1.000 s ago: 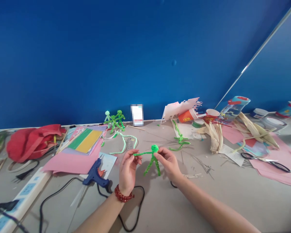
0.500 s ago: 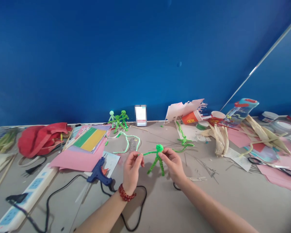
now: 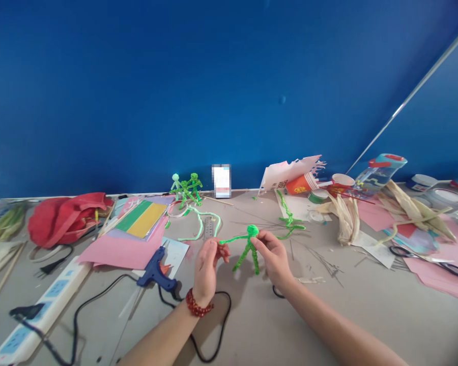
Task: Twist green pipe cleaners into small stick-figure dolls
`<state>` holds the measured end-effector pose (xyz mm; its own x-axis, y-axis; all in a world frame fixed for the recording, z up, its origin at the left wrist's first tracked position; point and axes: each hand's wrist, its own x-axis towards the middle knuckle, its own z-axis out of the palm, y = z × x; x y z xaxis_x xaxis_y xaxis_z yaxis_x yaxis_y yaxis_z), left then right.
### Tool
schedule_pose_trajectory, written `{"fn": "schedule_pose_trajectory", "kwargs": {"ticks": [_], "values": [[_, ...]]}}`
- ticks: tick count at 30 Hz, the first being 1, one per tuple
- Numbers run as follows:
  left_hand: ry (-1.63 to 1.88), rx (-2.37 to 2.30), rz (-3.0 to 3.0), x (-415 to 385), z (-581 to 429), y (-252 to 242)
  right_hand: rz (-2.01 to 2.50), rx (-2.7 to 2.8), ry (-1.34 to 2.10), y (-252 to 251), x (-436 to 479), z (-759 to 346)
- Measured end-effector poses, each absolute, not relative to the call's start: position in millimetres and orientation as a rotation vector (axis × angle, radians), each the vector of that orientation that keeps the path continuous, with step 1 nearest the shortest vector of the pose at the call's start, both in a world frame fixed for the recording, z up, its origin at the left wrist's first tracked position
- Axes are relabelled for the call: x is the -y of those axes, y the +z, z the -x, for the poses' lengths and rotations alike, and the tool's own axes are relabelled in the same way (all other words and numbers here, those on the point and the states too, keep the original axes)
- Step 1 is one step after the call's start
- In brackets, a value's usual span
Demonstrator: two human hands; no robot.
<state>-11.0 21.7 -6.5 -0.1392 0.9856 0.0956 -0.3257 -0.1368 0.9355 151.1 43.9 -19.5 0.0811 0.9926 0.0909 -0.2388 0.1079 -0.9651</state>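
Note:
A small green pipe-cleaner figure (image 3: 248,250) stands upright in front of me, held above the tabletop. It has a round coiled head, two legs and outstretched arms. My right hand (image 3: 273,257) pinches it just below the head. My left hand (image 3: 207,269) holds the end of its left-side arm between finger and thumb, and a small red bit shows at those fingertips. A red beaded bracelet (image 3: 197,303) circles my left wrist. Just left of that hand lies a blue hot glue gun (image 3: 154,270).
Pink and coloured paper (image 3: 118,252), a red bag (image 3: 66,226), a power strip (image 3: 41,310) and black cords cover the left. Several finished green figures (image 3: 186,190) stand by the blue wall. Further right are paper cups, corn husks (image 3: 345,221) and black-handled scissors (image 3: 429,259).
My left hand has shifted slightly right and turned, bringing its fingers further along the figure's arm. The figure has tilted a little. The camera view has barely moved in the last half second.

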Motion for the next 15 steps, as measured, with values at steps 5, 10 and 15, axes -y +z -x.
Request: {"fn": "schedule_pose_trajectory", "kwargs": {"ticks": [5, 10, 15], "values": [[1.465, -0.934, -0.935, -20, 10, -3, 0.963, 1.062, 1.247, -16, -45, -150], [1.461, -0.991, -0.981, -21, 13, -10, 0.954, 1.027, 1.265, -16, -46, -148], [1.494, -1.036, -0.987, -24, 13, -16, 0.935, 1.025, 1.245, -19, -46, -149]]}}
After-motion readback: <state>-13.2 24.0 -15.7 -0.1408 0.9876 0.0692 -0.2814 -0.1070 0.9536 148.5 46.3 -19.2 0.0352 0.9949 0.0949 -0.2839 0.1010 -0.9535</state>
